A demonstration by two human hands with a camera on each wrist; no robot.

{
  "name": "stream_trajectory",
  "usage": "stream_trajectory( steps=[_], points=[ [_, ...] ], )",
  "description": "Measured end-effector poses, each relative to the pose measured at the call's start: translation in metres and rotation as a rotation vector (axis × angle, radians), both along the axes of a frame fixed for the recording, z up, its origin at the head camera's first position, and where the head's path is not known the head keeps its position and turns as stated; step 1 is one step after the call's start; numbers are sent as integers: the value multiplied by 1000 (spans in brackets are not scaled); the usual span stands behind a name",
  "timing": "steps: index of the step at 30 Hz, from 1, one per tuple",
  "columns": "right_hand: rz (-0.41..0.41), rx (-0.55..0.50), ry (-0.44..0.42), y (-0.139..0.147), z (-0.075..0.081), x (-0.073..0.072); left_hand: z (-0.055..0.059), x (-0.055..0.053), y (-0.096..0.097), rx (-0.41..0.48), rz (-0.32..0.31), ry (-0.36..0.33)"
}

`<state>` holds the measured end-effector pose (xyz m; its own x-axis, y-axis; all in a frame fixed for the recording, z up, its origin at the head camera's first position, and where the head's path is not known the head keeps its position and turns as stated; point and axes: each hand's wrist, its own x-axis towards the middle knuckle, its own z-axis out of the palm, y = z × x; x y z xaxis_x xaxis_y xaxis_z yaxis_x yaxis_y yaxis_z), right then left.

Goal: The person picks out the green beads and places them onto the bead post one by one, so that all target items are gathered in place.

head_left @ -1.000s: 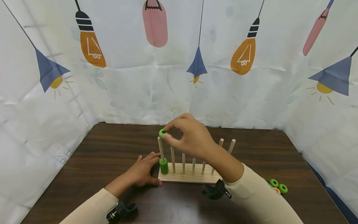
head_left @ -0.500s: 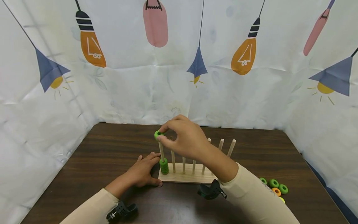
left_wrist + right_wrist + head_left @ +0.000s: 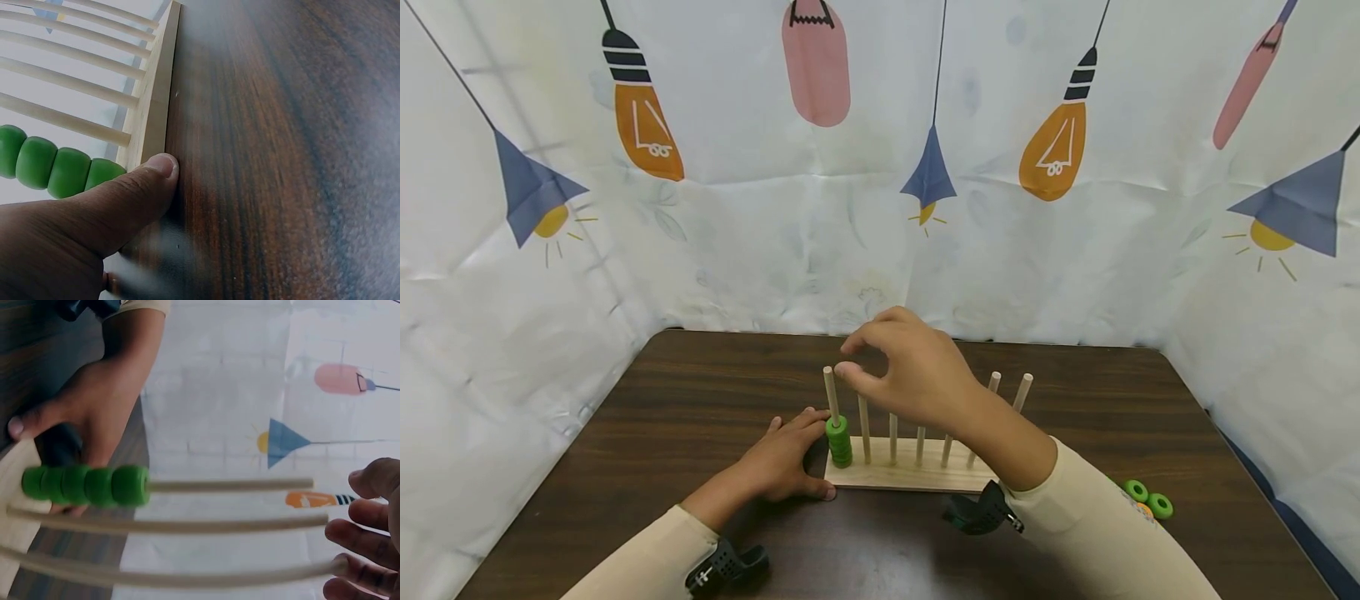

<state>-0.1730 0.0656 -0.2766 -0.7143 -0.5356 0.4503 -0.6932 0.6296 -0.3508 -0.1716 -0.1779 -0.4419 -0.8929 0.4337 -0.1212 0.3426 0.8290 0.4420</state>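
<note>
A wooden peg stand (image 3: pixel 910 475) with several upright pegs sits on the table. Several green beads (image 3: pixel 839 442) are stacked on its leftmost peg; the top of that peg is bare. My left hand (image 3: pixel 782 458) holds the stand's left end, thumb on the front corner and fingers reaching behind. In the left wrist view the thumb (image 3: pixel 134 194) presses that corner beside the beads. My right hand (image 3: pixel 917 367) hovers near the peg tops, thumb and index finger apart, holding nothing. The right wrist view shows its fingers (image 3: pixel 369 544) by the peg ends.
Loose green beads (image 3: pixel 1160 506) lie on the table to the right, with an orange bead (image 3: pixel 1145 510) partly hidden by the right sleeve (image 3: pixel 1105 517). The dark wood table (image 3: pixel 737 367) meets a printed white curtain (image 3: pixel 737 250) behind.
My right hand moved a green bead over the leftmost peg and let it go; the stack there is now one bead taller. The hand then drew back right. The left hand stayed put.
</note>
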Motion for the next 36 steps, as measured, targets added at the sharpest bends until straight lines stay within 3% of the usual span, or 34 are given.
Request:
stream_trajectory(
  steps=[11,26,36],
  points=[
    [-110,44,38,53,4,0,2,1,1,-9,5,1],
    [-264,27,62,132,1,8,1,1,0,-16,4,5],
    [-378,25,2,178,-5,19,1,1,1,-3,8,2]
  ],
)
